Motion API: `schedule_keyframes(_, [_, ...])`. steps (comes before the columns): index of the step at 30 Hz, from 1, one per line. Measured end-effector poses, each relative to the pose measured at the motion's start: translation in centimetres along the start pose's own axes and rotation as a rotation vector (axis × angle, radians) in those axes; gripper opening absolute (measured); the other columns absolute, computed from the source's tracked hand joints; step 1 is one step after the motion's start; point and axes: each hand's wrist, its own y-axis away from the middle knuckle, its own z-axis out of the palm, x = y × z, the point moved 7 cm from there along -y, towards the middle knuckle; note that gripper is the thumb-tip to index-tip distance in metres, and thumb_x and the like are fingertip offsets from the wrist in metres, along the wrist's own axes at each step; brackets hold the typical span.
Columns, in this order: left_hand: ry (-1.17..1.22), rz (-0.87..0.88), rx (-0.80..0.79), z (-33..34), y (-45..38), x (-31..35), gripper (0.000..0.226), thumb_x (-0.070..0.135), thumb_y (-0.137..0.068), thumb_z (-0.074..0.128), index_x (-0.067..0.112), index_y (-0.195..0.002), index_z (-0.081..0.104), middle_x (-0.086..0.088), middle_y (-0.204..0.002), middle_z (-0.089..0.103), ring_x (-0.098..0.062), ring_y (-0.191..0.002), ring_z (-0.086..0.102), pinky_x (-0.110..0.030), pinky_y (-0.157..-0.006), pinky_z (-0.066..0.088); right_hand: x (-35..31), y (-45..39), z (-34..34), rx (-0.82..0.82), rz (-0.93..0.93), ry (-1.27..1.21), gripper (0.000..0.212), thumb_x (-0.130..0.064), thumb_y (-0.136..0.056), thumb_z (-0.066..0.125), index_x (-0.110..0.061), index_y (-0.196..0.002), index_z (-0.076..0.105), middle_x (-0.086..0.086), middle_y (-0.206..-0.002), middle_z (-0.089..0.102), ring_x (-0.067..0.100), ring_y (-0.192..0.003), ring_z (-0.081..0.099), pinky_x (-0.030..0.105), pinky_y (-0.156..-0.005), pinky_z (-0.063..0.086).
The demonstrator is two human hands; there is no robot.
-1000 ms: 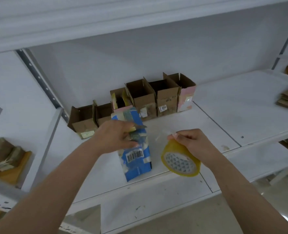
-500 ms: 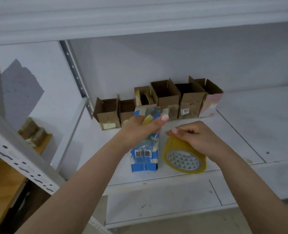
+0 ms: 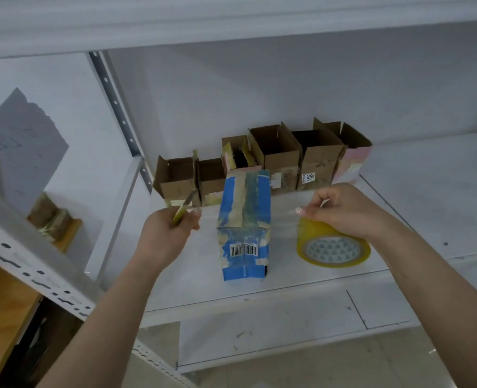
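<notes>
A blue box (image 3: 244, 225) patched with old tape and bearing a barcode lies on the white shelf (image 3: 416, 208). My left hand (image 3: 170, 228) is left of the box and grips a small yellow-handled knife (image 3: 185, 207), blade pointing up. My right hand (image 3: 343, 211) is to the right of the box and holds a yellow roll of clear tape (image 3: 333, 249). A clear strip of tape (image 3: 283, 217) stretches from the roll leftward over the box towards my left hand.
A row of several open cardboard boxes (image 3: 279, 155) stands at the back of the shelf against the wall. A perforated metal upright (image 3: 119, 113) rises at the left. Taped bundles (image 3: 49, 219) lie on the neighbouring shelf at the left. A lower shelf (image 3: 287, 331) shows below.
My hands have moved apart: the left hand left the top of the blue box and went left, the right went right with the roll, drawing a strip of tape across the box.
</notes>
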Motion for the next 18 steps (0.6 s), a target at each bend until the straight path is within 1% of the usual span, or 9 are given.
schedule_keyframes(3, [0.004,0.026,0.036,0.3,-0.3,-0.3,0.036,0.039,-0.095,0.058,0.024,-0.062,0.064,0.012,-0.068,0.063,-0.008,-0.071,0.058,-0.023,-0.064,0.041,0.0,-0.8,-0.2,0.022,-0.002,0.032,0.024,-0.055,-0.073,0.075,-0.034,-0.065,0.066,-0.005,-0.078,0.068,0.016,-0.075,0.066,0.041,-0.077,0.056])
schedule_keyframes(5, [0.004,0.031,0.043,0.4,-0.7,-0.7,0.037,0.041,-0.094,0.057,0.025,-0.062,0.064,0.013,-0.069,0.063,-0.008,-0.072,0.058,-0.024,-0.063,0.041,0.2,-1.4,-0.1,0.022,-0.012,0.030,0.021,-0.056,-0.072,0.075,-0.039,-0.065,0.066,-0.005,-0.076,0.068,0.017,-0.074,0.066,0.042,-0.077,0.056])
schedule_keyframes(10, [-0.026,-0.027,-0.006,2.4,-1.3,-2.7,0.039,0.046,-0.095,0.052,0.023,-0.065,0.063,0.009,-0.074,0.063,-0.011,-0.074,0.058,-0.028,-0.065,0.040,2.6,-1.8,2.1,0.016,0.060,0.058,0.034,-0.057,-0.072,0.075,-0.025,-0.066,0.066,-0.004,-0.073,0.069,0.019,-0.072,0.067,0.046,-0.079,0.057])
schedule_keyframes(13, [0.090,-0.137,-0.055,4.7,-0.9,-4.6,0.042,0.045,-0.096,0.052,0.020,-0.064,0.060,0.007,-0.072,0.059,-0.012,-0.071,0.054,-0.029,-0.068,0.039,4.1,-1.8,4.2,-0.003,0.088,0.016,0.034,-0.055,-0.074,0.074,-0.024,-0.067,0.064,-0.002,-0.075,0.069,0.021,-0.074,0.067,0.048,-0.081,0.056])
schedule_keyframes(16, [0.281,-0.252,-0.121,7.5,0.1,-6.0,0.043,0.046,-0.097,0.049,0.017,-0.065,0.056,0.007,-0.061,0.054,-0.012,-0.059,0.045,-0.029,-0.058,0.037,4.3,-2.3,6.2,-0.012,0.071,0.015,0.028,-0.049,-0.079,0.073,-0.025,-0.069,0.063,-0.003,-0.076,0.068,0.019,-0.075,0.066,0.046,-0.079,0.056])
schedule_keyframes(18, [0.343,-0.288,-0.139,8.7,0.6,-6.1,0.043,0.046,-0.098,0.046,0.019,-0.066,0.055,0.012,-0.051,0.052,-0.010,-0.053,0.041,-0.026,-0.054,0.035,4.1,-2.5,7.4,-0.020,0.051,0.036,0.027,-0.049,-0.081,0.070,-0.026,-0.070,0.062,-0.004,-0.078,0.067,0.017,-0.075,0.065,0.041,-0.075,0.056])
